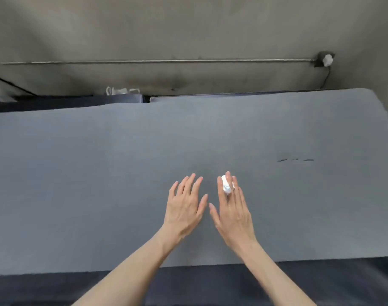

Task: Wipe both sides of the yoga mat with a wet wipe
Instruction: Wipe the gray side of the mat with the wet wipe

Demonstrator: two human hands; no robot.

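Both bare forearms are entering from the near edge of the view and reaching forward over a dark surface that is lying under the yoga mat (100,173). That grey mat is lying flat and unrolled, spanning nearly the full width of the view, with its far right corner near a grey wall (188,29); spreading it out this way is exposing one whole face for wiping. The left hand (185,208) is lying palm down on or just over the mat, fingers straight and slightly spread, gripping nothing; its position beside the working hand suggests it is steadying the mat against sliding. The right hand (231,209) is also lying palm down with fingers extended, and the wet wipe (227,187), bunched into a small white wad, is showing between the index and middle fingers, so those fingers are pinching it; how much of the wipe is lying beneath the fingers cannot be determined. Holding the wad at the fingertips is keeping it low against the mat surface. Dark streaks (295,160), possibly moisture, are marking the mat well to the right of the hands. Judging by the flat layout, only the upper face is being treated; the underside is not visible.
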